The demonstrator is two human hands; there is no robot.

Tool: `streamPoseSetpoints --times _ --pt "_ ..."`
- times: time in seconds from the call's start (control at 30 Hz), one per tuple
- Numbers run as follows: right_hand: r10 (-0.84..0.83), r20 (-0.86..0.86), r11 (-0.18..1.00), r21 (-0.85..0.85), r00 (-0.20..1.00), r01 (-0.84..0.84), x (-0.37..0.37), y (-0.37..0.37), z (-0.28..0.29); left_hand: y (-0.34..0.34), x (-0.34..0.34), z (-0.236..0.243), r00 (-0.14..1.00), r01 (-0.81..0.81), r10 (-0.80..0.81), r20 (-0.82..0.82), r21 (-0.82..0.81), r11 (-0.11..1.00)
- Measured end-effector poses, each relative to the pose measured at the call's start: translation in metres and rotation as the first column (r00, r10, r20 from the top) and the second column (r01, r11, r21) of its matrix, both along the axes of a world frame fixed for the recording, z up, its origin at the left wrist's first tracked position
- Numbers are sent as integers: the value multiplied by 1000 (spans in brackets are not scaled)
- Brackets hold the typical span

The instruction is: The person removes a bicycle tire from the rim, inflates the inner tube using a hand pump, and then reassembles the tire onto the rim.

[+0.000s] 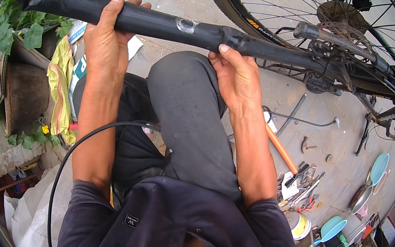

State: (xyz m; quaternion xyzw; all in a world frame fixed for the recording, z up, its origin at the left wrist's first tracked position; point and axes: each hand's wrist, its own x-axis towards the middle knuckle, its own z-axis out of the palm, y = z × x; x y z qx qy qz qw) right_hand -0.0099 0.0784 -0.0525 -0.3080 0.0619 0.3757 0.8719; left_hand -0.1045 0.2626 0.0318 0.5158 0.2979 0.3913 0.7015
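Observation:
A long black bicycle inner tube (155, 23), plump and rounded, stretches across the top of the view in front of my knees. My left hand (108, 33) grips it on the left, thumb over the front and fingertips showing past the upper edge. Farther right, my right hand (233, 71) holds the lower edge with thumb and fingers, beside a darker wrapped-looking band (234, 39). Between the hands, a small shiny, pale spot with a dark round centre (187, 25) marks the tube. The tube's far ends run out of clear sight.
Just beyond the tube stands a bicycle wheel (249, 21). On the floor at right are an orange-handled tool (281, 148), a hammer (309, 146), loose hand tools (305, 188), a white bucket (298, 226) and blue basins (332, 228). Leafy plants (0, 45) and a brown pot (26, 92) stand left.

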Motion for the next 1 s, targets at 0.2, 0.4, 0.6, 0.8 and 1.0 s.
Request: streamPoseSetpoints --times 0.2,0.4,0.6,0.8,1.0 --pt "-5 -9 1000 8 1000 5 -2 -3 -5 3 2 0 999 -17 16 -30 -29 999" --pt "-47 -8 997 53 999 48 -7 0 -4 2 5 2 999 -22 21 -50 -16 1000" --pt "-60 5 998 14 998 60 -11 -1 2 6 1 0 999 9 -10 -49 -22 1000" --pt "-51 -37 998 -50 998 49 -10 4 6 -4 3 5 998 -35 35 -60 11 999" --pt "-29 -28 979 -205 999 23 -11 14 15 -10 0 10 996 -32 38 -86 74 997"
